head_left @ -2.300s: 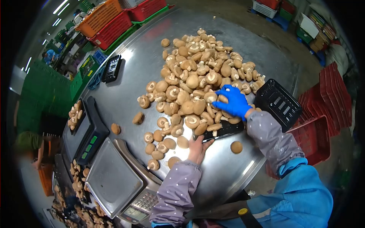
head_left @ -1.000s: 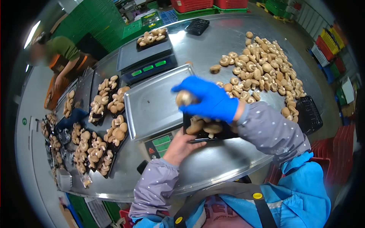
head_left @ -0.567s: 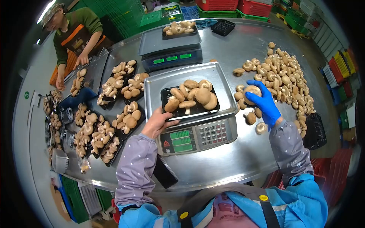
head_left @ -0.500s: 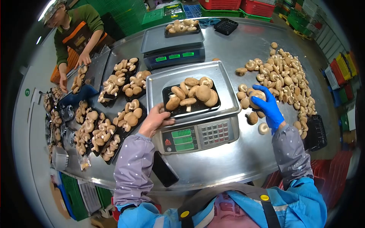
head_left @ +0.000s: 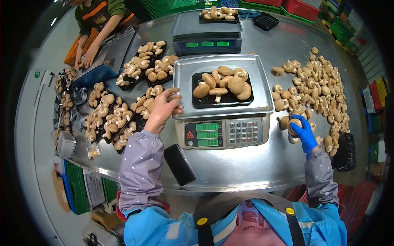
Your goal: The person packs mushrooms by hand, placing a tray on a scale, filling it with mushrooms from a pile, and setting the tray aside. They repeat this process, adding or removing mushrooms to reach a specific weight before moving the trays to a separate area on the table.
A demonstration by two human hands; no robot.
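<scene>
A black tray (head_left: 223, 102) of shiitake mushrooms (head_left: 236, 85) sits on the metal pan (head_left: 183, 78) of the near scale. Its green display (head_left: 206, 134) is lit, the top line showing a reading. At the pan's left edge is my bare left hand (head_left: 163, 107), its fingers apart and nothing in them. My right hand (head_left: 304, 134), in a blue glove, grips a shiitake mushroom (head_left: 294, 126) just right of the scale. More loose mushrooms (head_left: 316, 90) lie in a heap beyond that hand.
Filled mushroom trays (head_left: 117, 119) crowd the left side. A second scale (head_left: 207, 43) carries another tray at the back. A phone (head_left: 179, 164) lies in front of my left arm. Empty black trays (head_left: 345, 151) rest at the right. Across the table a co-worker (head_left: 100, 20) handles mushrooms.
My left hand has let go of the tray and drawn back to the pan's edge. The display's top line has gone from zeros to a reading. My right hand has moved nearer to me.
</scene>
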